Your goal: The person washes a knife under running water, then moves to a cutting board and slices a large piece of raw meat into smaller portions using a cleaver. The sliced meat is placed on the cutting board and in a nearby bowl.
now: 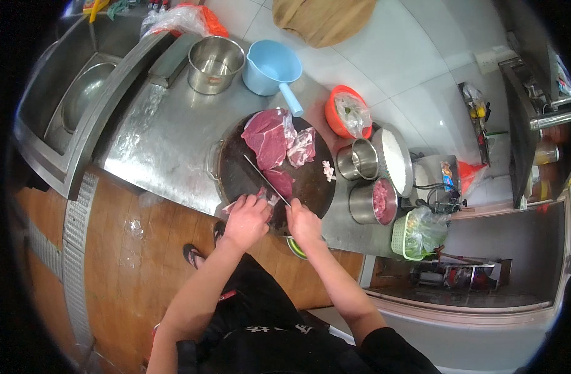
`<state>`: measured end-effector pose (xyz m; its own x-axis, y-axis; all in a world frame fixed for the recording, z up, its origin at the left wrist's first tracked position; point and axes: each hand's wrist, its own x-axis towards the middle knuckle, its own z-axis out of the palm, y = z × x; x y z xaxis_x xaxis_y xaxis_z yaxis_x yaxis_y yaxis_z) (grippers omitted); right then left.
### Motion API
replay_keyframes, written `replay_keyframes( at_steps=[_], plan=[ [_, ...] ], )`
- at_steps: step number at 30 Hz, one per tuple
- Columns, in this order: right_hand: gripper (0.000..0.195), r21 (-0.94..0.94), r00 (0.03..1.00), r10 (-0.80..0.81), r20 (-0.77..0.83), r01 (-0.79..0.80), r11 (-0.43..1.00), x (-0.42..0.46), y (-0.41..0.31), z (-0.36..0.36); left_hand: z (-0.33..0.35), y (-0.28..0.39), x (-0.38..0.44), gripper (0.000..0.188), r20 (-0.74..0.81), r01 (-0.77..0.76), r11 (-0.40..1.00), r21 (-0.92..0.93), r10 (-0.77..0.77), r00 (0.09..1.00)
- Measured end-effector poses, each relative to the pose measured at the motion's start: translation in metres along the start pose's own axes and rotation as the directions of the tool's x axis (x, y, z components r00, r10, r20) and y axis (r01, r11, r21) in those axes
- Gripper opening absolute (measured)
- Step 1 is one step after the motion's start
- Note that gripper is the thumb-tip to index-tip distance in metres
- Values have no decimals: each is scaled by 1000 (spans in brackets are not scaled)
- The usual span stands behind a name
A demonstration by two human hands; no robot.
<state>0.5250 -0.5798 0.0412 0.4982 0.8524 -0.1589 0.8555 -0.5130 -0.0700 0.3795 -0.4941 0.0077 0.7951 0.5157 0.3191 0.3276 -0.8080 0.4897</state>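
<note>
My right hand (305, 223) grips the handle of a kitchen knife (267, 180), whose blade points away to the upper left across a round, dark chopping board (313, 196). Under my left hand (246, 221) lies a piece of raw meat with pale fat (272, 201), pressed by the fingers near the board's front edge. Beside the blade, on its right, rests a smaller lump of red meat (280, 182). A large slab of raw meat (267, 135) and a fattier chunk (302, 147) sit at the back. White fat scraps (328, 171) lie at the right.
Behind the board stand a steel pot (215, 65) and a blue dipper (272, 65). Along the right are a red bowl (335, 112), steel pots, a pot of minced meat (365, 208), a basin of white powder (394, 159) and a green basket (405, 238). A sink (122, 107) lies left.
</note>
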Motion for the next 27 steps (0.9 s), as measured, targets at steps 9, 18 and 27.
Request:
replay_keyframes(
  at_steps=[9,18,27],
  plan=[
    [24,32,996,90,18,-91,995,-33,48,-8,-9,-2,-3,37,-13,36,999,-24,-36,999],
    [25,164,974,175,-145,-151,975,-37,73,-22,-10,-1,-3,37,-21,52,996,-75,-53,998],
    [28,361,979,201,-37,-175,916,-62,64,-15,-11,1,-2,39,17,81,994,-68,-80,997]
  ],
)
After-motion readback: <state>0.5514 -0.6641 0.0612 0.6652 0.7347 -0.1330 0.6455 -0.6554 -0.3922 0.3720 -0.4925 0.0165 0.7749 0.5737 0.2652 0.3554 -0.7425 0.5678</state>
